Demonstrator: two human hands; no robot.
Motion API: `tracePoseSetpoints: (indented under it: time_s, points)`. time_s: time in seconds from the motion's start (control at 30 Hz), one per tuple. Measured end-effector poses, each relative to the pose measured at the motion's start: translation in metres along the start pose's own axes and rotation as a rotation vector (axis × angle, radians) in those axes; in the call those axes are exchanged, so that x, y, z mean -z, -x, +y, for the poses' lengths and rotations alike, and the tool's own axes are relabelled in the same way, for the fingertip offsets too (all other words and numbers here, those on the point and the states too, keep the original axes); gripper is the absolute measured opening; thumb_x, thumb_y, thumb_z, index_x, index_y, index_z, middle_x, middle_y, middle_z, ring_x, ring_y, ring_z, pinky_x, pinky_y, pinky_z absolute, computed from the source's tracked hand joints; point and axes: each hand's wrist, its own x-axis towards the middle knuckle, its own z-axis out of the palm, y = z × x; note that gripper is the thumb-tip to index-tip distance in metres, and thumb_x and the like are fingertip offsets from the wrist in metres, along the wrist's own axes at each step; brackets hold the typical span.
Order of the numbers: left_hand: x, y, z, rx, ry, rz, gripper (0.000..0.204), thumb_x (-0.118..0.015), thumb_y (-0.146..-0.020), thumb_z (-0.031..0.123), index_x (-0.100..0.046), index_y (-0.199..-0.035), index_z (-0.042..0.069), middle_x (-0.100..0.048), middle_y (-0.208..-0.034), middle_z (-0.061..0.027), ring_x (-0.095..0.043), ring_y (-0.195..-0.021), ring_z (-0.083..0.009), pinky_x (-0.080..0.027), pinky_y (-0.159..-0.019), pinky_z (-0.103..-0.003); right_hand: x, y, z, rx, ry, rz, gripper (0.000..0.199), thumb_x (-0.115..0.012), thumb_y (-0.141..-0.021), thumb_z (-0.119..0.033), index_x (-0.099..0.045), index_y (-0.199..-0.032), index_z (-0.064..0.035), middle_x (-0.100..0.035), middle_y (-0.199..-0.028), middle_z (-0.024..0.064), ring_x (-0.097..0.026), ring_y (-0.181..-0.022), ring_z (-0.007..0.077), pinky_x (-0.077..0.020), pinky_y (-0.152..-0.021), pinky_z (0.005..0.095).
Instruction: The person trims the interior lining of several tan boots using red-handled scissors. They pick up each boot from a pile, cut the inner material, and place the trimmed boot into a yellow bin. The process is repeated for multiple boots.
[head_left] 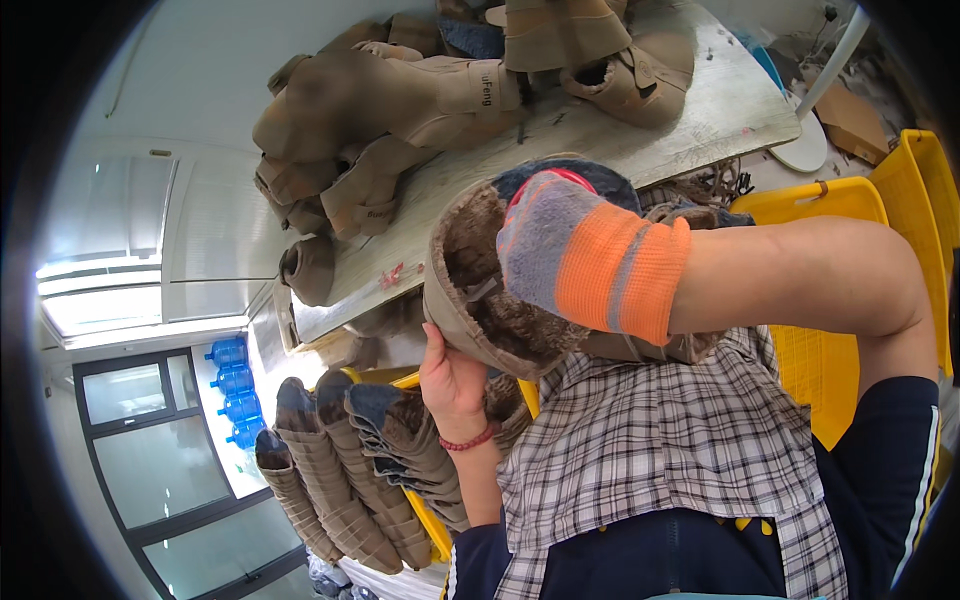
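Head view shows the left hand (452, 378), bare with a red bead bracelet at the wrist, closed on the lower rim of a tan fur-lined boot (480, 300) and holding it up in front of the person's chest. The right hand (560, 240) wears a grey knit glove with an orange cuff and is pushed into the boot's opening; its fingers are buried in the brown lining, so I cannot tell whether they are curled or spread.

Below the left wrist a row of like boots (350, 470) stands packed side by side, shafts up, at the edge of a yellow crate (430, 520). Another yellow crate (810, 200) sits by the right elbow. Beyond the held boot, a worn wooden tabletop (700, 110) carries a loose heap of tan boots (380, 110) lying on their sides.

Judging by that, the work looks partway through: a good batch stands lined up, one boot is in hand, and a sizeable heap on the tabletop looks still to be handled.
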Motion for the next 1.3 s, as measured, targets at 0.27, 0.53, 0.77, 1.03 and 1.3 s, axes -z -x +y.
tracePoseSetpoints:
  time_s: [0.27,0.53,0.77,1.03,1.3]
  points:
    - [0.004,-0.002,0.004,0.09,0.115,-0.122,0.034,-0.041,-0.1,0.022,-0.051,-0.126,0.002,-0.057,-0.124,-0.0127,-0.052,-0.118,-0.0265,-0.038,-0.104,-0.043,-0.006,0.015,0.031,-0.201,0.233,0.015,0.014,-0.07,-0.071,-0.026,-0.071,-0.08,-0.0161,-0.065,-0.075,0.0009,-0.063,-0.072,0.0171,-0.045,-0.06,0.0324]
    - [0.009,-0.011,0.003,0.141,0.133,-0.15,0.038,-0.041,-0.1,0.024,-0.047,-0.13,0.002,-0.052,-0.132,-0.0121,-0.047,-0.124,-0.0267,-0.033,-0.108,-0.044,-0.014,0.009,0.026,-0.07,0.3,0.092,0.008,-0.063,-0.073,-0.016,-0.065,-0.078,-0.0098,-0.06,-0.072,0.0014,-0.059,-0.07,0.0184,-0.0455,-0.061,0.031]
    - [-0.001,-0.011,0.001,0.186,0.144,-0.246,0.039,-0.04,-0.1,0.024,-0.045,-0.132,0.002,-0.05,-0.134,-0.012,-0.045,-0.125,-0.0273,-0.031,-0.109,-0.045,-0.034,0.001,0.025,-0.023,0.282,0.169,0.009,-0.066,-0.07,-0.021,-0.067,-0.075,-0.013,-0.058,-0.067,-0.0004,-0.055,-0.064,0.0177,-0.0396,-0.057,0.033]
    - [0.002,-0.01,0.001,0.193,0.197,-0.168,0.039,-0.041,-0.1,0.025,-0.046,-0.132,0.002,-0.05,-0.134,-0.0119,-0.045,-0.126,-0.0272,-0.031,-0.109,-0.045,-0.012,0.004,0.027,-0.164,0.157,-0.133,0.021,-0.067,-0.073,-0.022,-0.065,-0.089,-0.0078,-0.065,-0.085,0.0063,-0.063,-0.082,0.024,-0.0495,-0.073,0.0339]
    - [-0.068,-0.018,-0.011,-0.007,-0.083,-0.143,0.039,-0.038,-0.101,0.025,-0.046,-0.13,0.001,-0.055,-0.128,-0.0127,-0.051,-0.119,-0.0281,-0.037,-0.104,-0.045,0.01,0.061,0.028,-0.769,-0.992,0.47,0.057,-0.076,-0.068,-0.051,-0.064,-0.096,-0.0027,-0.067,-0.082,0.015,-0.067,-0.079,0.0292,-0.0521,-0.068,0.0334]
